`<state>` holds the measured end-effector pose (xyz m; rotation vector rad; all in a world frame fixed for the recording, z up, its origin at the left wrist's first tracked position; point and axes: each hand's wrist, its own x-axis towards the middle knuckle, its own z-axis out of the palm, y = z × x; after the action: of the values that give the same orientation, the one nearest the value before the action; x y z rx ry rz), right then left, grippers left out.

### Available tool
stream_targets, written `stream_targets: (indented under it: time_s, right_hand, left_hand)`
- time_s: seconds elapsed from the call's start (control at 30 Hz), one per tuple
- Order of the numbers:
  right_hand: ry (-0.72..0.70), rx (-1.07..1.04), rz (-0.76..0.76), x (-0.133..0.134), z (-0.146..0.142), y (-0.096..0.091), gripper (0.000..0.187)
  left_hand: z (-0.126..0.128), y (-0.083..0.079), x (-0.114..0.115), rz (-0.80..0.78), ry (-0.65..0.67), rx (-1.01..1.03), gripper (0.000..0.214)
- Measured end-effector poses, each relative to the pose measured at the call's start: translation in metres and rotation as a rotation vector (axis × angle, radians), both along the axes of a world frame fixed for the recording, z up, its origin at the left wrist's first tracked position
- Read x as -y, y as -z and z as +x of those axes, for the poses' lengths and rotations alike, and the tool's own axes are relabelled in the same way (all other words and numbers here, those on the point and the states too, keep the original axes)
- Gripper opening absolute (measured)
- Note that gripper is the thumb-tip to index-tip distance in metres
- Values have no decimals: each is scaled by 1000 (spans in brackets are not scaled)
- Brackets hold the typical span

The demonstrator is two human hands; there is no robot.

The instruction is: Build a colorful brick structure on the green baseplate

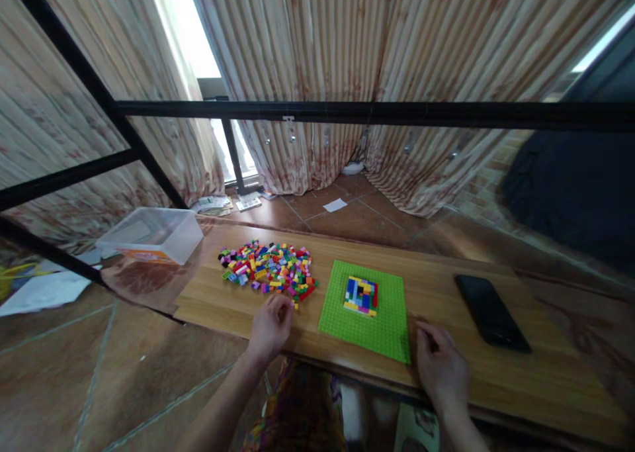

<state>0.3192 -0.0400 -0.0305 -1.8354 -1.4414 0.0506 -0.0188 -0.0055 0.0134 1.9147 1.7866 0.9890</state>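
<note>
A green baseplate (381, 319) lies on the wooden table (546, 372), with a small patch of coloured bricks (361, 296) built on its middle. To its left spreads a loose pile of small coloured bricks (268, 270). My left hand (270, 325) rests at the near edge of that pile, fingers curled together at a brick I cannot make out. My right hand (440, 366) lies on the table by the baseplate's near right corner, fingers bent and touching its edge.
A black phone (491, 313) lies flat to the right of the baseplate. A clear plastic box (153, 233) sits at the table's far left end. A black metal frame (347, 113) crosses in front of curtains. Papers lie on the tiled floor.
</note>
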Motion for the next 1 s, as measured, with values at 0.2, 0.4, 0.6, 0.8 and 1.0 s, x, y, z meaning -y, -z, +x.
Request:
stream_targets:
  time_s: [0.2, 0.4, 0.6, 0.8, 1.0]
  right_hand:
    - [-2, -18, -3, 0, 0, 1, 41]
    - [3, -23, 10, -1, -1, 3, 41]
    - [-16, 4, 14, 0, -1, 2, 40]
    - [-22, 9, 28, 1, 0, 2, 38]
    - [-18, 13, 25, 0, 0, 4, 37]
  left_hand:
    - [10, -5, -7, 37, 0, 59, 11]
    - [-10, -1, -12, 16, -105, -72, 13]
    - [-13, 4, -15, 11, -86, -144, 15]
    - [-12, 6, -16, 35, -73, -129, 15]
    - [1, 7, -14, 35, -24, -178, 22]
